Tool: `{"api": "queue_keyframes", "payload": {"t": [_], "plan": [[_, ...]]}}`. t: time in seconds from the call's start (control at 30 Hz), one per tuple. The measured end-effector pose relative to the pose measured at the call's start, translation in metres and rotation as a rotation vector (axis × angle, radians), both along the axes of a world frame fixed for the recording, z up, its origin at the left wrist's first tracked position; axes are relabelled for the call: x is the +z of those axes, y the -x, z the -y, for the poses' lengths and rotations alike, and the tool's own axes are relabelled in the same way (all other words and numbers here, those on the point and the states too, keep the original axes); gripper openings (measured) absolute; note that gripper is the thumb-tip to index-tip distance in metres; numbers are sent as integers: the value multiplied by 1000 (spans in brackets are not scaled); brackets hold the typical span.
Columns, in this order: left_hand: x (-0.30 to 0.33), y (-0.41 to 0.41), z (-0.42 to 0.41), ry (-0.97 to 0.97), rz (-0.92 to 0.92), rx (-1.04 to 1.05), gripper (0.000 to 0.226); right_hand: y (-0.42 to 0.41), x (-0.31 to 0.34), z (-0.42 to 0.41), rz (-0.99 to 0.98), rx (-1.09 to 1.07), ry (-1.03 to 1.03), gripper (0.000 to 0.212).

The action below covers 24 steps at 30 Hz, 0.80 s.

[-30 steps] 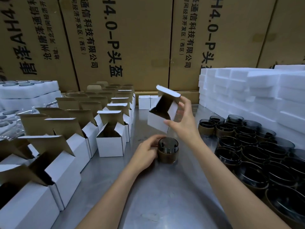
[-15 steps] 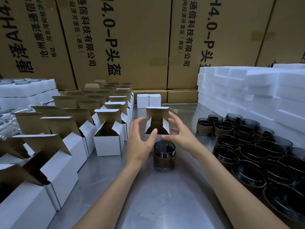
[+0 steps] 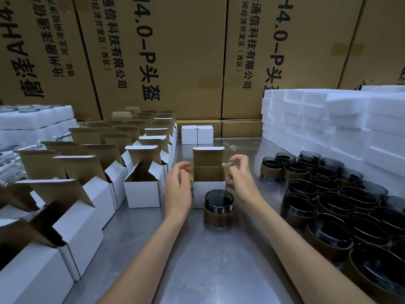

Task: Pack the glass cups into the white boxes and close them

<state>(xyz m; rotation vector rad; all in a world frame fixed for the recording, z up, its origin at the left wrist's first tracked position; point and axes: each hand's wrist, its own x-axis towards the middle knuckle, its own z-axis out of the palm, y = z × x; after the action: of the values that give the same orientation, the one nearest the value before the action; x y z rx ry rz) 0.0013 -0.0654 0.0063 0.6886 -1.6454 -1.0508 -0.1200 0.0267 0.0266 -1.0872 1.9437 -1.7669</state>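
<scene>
- Pictured from a head-worn camera: white box standing open on the steel table, top lid raised at the back, brown side flaps spread outward.
- Left hand at the box's left flap, fingers curled at its edge; whether pinching it or only touching cannot be told.
- Right hand pinching the right side flap between thumb and fingertips, holding it out.
- Glass cup, smoked and wrapped in a brown sleeve, upright on the table just in front of the box, between the two wrists, not yet inside.
- Step in hand, by the look of it: opening the box mouth ready for the cup.
- Done so far, as far as visible: two closed boxes side by side at the back of the table.
- Left to do: rows of open empty boxes on the left, a crowd of unpacked cups on the right, close together.
- Apparently early in the job, with most of the packing ahead.
- Stacked white foam trays at far right, large brown cartons behind.
</scene>
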Motion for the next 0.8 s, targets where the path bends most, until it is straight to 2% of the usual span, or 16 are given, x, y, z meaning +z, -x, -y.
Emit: {"api": "queue_keyframes", "payload": {"t": [0.13,0.23,0.43,0.6,0.7,0.8], "plan": [[-5,-2,3,-55,27,-41,29,0,3,-2,-112,47,-23,33],[-5,-1,2,-72,27,-42,28,4,7,-2,-213,-4,-106,46],[-8,-1,2,-48,41,-36,28,4,20,-3,-493,-193,-403,38],[-8,-1,3,-39,36,-42,28,-2,33,5,-658,-248,-501,35],[-9,-2,2,-23,43,-37,28,-2,32,5,-686,-245,-508,34],[-7,-2,0,-25,28,-51,31,6,29,1,-605,-147,-506,36]]}}
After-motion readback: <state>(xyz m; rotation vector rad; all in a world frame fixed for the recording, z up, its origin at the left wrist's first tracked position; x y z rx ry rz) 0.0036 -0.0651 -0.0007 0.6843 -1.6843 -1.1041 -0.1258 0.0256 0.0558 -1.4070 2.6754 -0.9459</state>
